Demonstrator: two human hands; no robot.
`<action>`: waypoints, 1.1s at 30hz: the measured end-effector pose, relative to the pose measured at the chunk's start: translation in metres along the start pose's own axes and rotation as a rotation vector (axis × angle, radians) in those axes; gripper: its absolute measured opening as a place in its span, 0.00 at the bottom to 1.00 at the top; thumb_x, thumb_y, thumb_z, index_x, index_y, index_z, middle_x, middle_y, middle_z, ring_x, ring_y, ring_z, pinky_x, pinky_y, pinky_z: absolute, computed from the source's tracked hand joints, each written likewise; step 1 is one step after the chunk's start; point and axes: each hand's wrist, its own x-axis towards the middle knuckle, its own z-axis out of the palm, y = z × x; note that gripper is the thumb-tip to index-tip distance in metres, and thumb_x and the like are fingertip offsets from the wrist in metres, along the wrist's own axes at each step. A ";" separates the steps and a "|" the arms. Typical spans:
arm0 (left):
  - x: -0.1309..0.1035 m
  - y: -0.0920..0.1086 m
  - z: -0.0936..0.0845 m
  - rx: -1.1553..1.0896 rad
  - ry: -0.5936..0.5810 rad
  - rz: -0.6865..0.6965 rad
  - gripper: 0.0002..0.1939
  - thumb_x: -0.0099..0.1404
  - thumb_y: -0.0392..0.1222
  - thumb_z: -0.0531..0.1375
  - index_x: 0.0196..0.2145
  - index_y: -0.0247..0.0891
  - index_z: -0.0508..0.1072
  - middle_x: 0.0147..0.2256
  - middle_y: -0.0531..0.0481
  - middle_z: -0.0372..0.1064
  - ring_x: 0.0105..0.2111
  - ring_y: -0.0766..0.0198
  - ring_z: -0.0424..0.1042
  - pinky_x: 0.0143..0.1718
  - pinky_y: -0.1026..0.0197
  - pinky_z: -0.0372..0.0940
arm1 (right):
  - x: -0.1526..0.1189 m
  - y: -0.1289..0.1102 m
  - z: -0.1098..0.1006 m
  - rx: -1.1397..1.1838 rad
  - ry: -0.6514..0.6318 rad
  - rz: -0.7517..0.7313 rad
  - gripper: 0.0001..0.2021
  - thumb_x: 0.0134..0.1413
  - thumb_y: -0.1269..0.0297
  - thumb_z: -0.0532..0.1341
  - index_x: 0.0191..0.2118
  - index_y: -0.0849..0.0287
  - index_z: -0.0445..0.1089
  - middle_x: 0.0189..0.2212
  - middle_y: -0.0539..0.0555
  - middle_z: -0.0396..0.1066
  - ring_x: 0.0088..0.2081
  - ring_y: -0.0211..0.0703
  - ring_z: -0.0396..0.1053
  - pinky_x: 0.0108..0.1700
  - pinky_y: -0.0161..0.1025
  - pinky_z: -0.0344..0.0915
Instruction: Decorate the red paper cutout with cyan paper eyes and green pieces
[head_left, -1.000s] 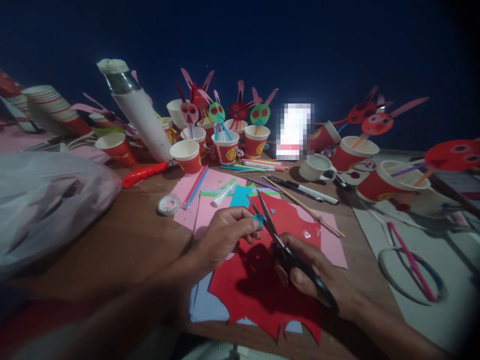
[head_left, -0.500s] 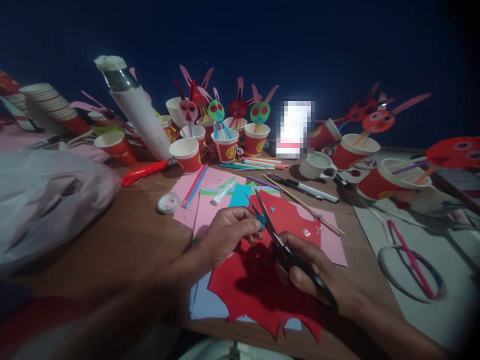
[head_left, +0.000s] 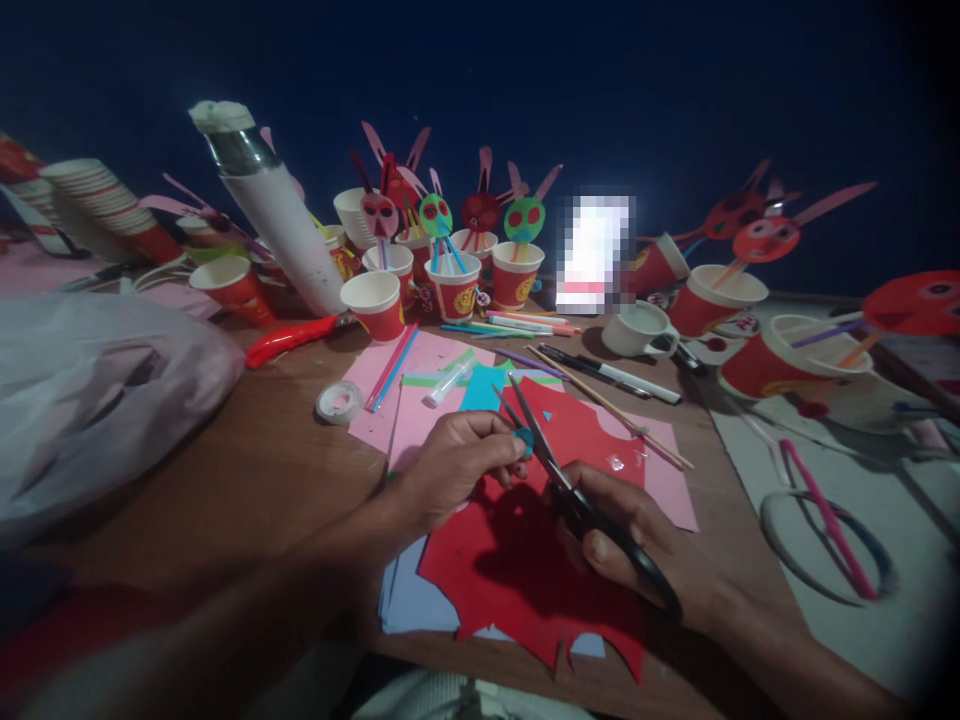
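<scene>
Between the thumb and fingers of my left hand point(head_left: 472, 462) is a small piece of blue paper point(head_left: 527, 441), pinched with its edge sticking out to the right. My right hand point(head_left: 626, 535) grips black-handled scissors point(head_left: 551, 462), their blades slightly apart and pointing away from me, right beside the blue piece. Below both hands lies a large sheet of red paper point(head_left: 517, 570) with a jagged, cut-up near edge. White sheets point(head_left: 412, 590) and pink paper point(head_left: 675, 485) show under it. Beyond my left hand rests a blue paper strip point(head_left: 484, 390).
Red paper cups point(head_left: 373, 305) bearing paper animal heads line the back, beside a leaning white flask point(head_left: 281, 230) and a blurred bright screen point(head_left: 592, 250). A plastic bag point(head_left: 112, 400) fills the left. Tape point(head_left: 340, 402), pens point(head_left: 611, 375), a wooden stick point(head_left: 615, 408) and a mug point(head_left: 637, 330) lie around.
The blue piece has turned slightly in my left fingers and shows a rounder outline. Both hands stay nearly in place; the whole view has shifted a little.
</scene>
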 end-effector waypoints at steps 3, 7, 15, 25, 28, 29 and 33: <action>0.000 0.000 0.000 0.007 0.005 -0.007 0.08 0.50 0.41 0.62 0.22 0.34 0.68 0.19 0.53 0.67 0.20 0.71 0.64 0.23 0.67 0.57 | 0.000 0.000 -0.001 0.007 -0.014 0.012 0.21 0.43 0.45 0.65 0.35 0.56 0.63 0.24 0.48 0.59 0.24 0.37 0.55 0.26 0.33 0.57; 0.000 0.001 -0.001 0.014 0.004 -0.018 0.08 0.49 0.41 0.62 0.21 0.34 0.68 0.19 0.52 0.67 0.19 0.71 0.63 0.23 0.67 0.57 | 0.000 0.000 -0.003 0.042 -0.048 0.008 0.21 0.45 0.46 0.64 0.36 0.58 0.63 0.23 0.47 0.58 0.24 0.34 0.53 0.25 0.32 0.54; 0.000 0.004 -0.003 0.015 -0.013 -0.043 0.07 0.48 0.39 0.62 0.20 0.34 0.68 0.18 0.53 0.67 0.18 0.73 0.64 0.20 0.69 0.55 | -0.001 0.000 -0.005 0.063 -0.087 0.041 0.21 0.47 0.45 0.63 0.37 0.58 0.61 0.23 0.47 0.58 0.24 0.34 0.53 0.26 0.32 0.53; 0.001 0.003 -0.008 0.040 -0.015 -0.096 0.08 0.48 0.40 0.63 0.22 0.33 0.69 0.18 0.53 0.67 0.17 0.73 0.63 0.15 0.71 0.50 | 0.001 -0.001 -0.013 -0.014 -0.097 0.009 0.21 0.48 0.46 0.62 0.36 0.60 0.63 0.25 0.47 0.58 0.25 0.33 0.53 0.26 0.31 0.53; 0.001 0.004 -0.008 0.044 -0.030 -0.113 0.07 0.49 0.39 0.62 0.22 0.33 0.69 0.18 0.53 0.67 0.16 0.74 0.62 0.14 0.72 0.49 | 0.001 -0.001 -0.014 -0.007 -0.115 0.023 0.20 0.46 0.48 0.65 0.36 0.60 0.64 0.25 0.48 0.59 0.26 0.34 0.54 0.26 0.31 0.54; 0.000 0.005 -0.008 0.047 -0.038 -0.120 0.06 0.49 0.39 0.62 0.22 0.33 0.69 0.17 0.54 0.67 0.15 0.75 0.61 0.14 0.72 0.49 | 0.001 -0.001 -0.014 -0.006 -0.122 0.024 0.20 0.45 0.49 0.65 0.36 0.60 0.64 0.25 0.48 0.60 0.26 0.34 0.54 0.26 0.31 0.54; 0.000 0.006 -0.010 0.067 -0.054 -0.144 0.06 0.50 0.38 0.61 0.22 0.34 0.68 0.17 0.54 0.66 0.14 0.75 0.61 0.13 0.72 0.49 | 0.001 -0.002 -0.015 0.009 -0.127 0.024 0.19 0.46 0.50 0.66 0.36 0.60 0.65 0.25 0.48 0.60 0.25 0.33 0.54 0.26 0.30 0.54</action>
